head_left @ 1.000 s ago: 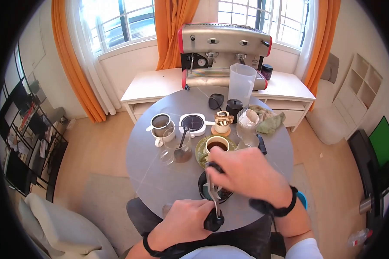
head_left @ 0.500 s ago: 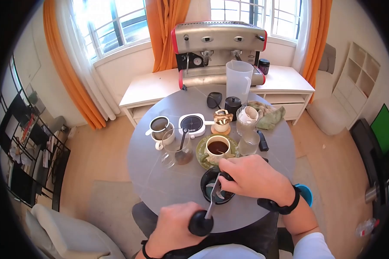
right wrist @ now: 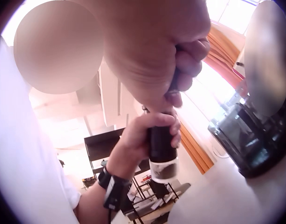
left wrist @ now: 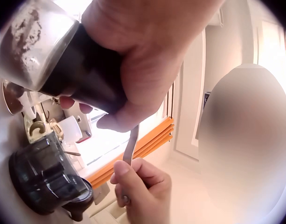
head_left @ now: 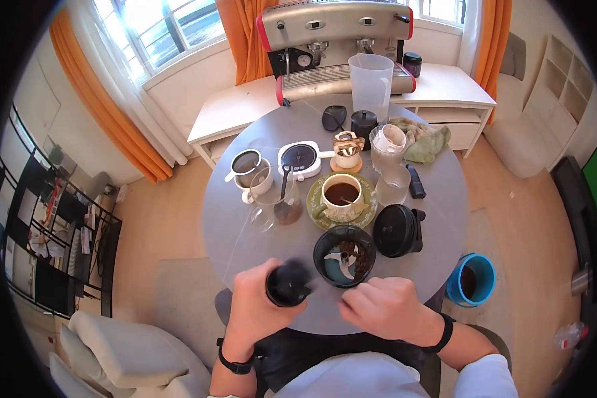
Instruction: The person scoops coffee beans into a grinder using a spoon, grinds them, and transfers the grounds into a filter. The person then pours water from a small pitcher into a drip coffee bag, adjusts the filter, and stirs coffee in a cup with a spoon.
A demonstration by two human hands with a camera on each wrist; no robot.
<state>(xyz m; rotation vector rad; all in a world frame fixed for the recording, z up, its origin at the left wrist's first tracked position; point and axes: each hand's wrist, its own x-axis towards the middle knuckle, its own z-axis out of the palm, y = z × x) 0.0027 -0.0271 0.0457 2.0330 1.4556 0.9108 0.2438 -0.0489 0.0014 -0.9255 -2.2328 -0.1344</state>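
My left hand (head_left: 252, 302) wraps round a hand coffee grinder (head_left: 288, 284), black above with a clear chamber (right wrist: 164, 171) holding dark grounds. In the left wrist view its metal crank (left wrist: 130, 148) extends to my right hand (left wrist: 150, 186), whose fingers curl round the handle end. From the head view the right hand hides that end. Just beyond the hands stands a dark grinder bowl (head_left: 326, 263) with a metal blade and coffee beans in it. A black lid (head_left: 393, 230) lies to its right.
A cup of coffee (head_left: 341, 211) sits on a green saucer (head_left: 315, 199). Around it are a glass server (head_left: 264, 199), a white scale (head_left: 310, 169), a glass (head_left: 393, 186) and a tall plastic jug (head_left: 370, 83). An espresso machine (head_left: 331, 33) stands behind; a blue bucket (head_left: 487, 278) is on the floor.
Both hands have swung the crank through different angles, the grinder tipping in the left hand. The right hand has come back from over the bowl towards the body, uncovering bowl and lid.
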